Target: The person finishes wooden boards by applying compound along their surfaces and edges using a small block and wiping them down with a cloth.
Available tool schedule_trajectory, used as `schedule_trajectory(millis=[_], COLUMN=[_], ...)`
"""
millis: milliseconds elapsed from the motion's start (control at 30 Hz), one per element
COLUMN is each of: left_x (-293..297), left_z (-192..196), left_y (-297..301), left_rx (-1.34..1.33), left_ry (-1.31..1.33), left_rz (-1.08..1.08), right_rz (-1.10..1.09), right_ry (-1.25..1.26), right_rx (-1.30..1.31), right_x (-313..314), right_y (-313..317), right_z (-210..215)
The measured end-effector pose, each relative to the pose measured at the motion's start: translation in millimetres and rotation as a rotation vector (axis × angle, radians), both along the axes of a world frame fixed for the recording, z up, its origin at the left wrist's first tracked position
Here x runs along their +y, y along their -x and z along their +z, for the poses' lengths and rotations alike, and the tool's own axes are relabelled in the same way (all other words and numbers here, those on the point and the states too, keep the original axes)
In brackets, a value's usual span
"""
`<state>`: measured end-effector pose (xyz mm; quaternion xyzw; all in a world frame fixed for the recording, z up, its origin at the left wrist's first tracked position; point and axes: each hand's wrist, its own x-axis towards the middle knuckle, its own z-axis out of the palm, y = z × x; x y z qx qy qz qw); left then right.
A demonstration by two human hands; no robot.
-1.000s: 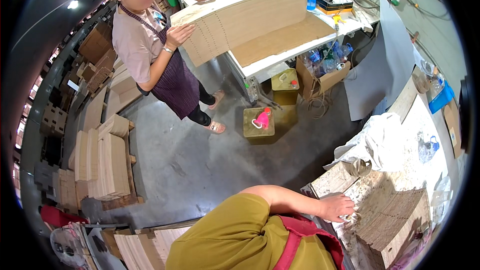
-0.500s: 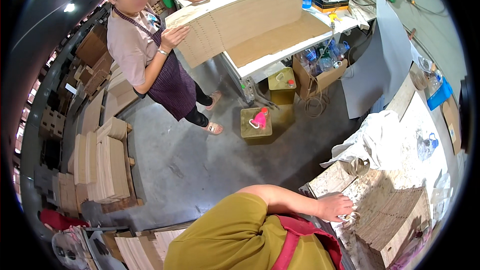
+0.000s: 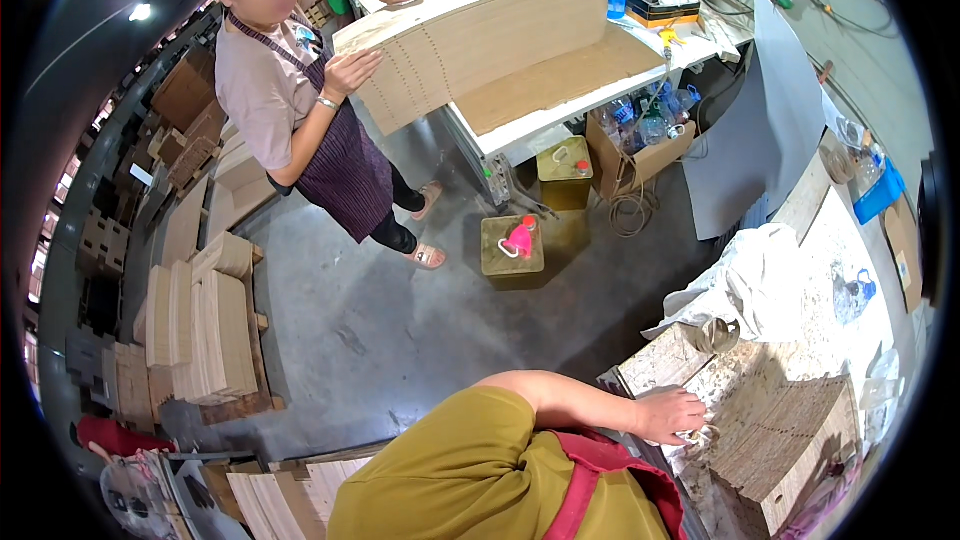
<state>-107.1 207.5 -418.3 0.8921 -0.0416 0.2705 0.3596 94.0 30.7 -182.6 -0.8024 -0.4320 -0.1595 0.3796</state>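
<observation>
My left hand (image 3: 668, 415) rests at the near edge of the stained workbench (image 3: 855, 340), its fingers curled round a small crumpled whitish rag (image 3: 699, 435). Just beyond the hand lies a curved wooden panel (image 3: 785, 430) with rows of small holes. A clear round container (image 3: 716, 336) stands on a board above the hand, beside a large white cloth (image 3: 745, 275). My right hand is out of view. Across the aisle a person in a dark striped apron (image 3: 345, 175) holds a similar curved panel (image 3: 480, 40) on another table, one hand flat on its top edge.
Metal cans (image 3: 512, 250) stand on the floor, a pink funnel on one. A carton of plastic bottles (image 3: 640, 135) sits under the far table, near a coiled hose (image 3: 633, 212). A grey sheet (image 3: 745, 130) leans at the right. Stacked wooden panels (image 3: 215, 335) line the left.
</observation>
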Motion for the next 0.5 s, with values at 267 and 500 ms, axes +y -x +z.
schedule_trajectory(millis=[267, 500], left_x=[0.0, -0.8], left_z=[1.6, -1.7], left_y=[-1.8, -3.5], left_rx=[0.007, 0.013], left_ry=[-0.014, -0.01], left_rz=[0.002, -0.002], right_rz=[-0.029, 0.043], right_ry=[-0.147, 0.072], right_rx=[0.248, -0.178], right_x=[-1.7, 11.9], right_y=[-8.2, 12.1], right_z=[-5.1, 13.4])
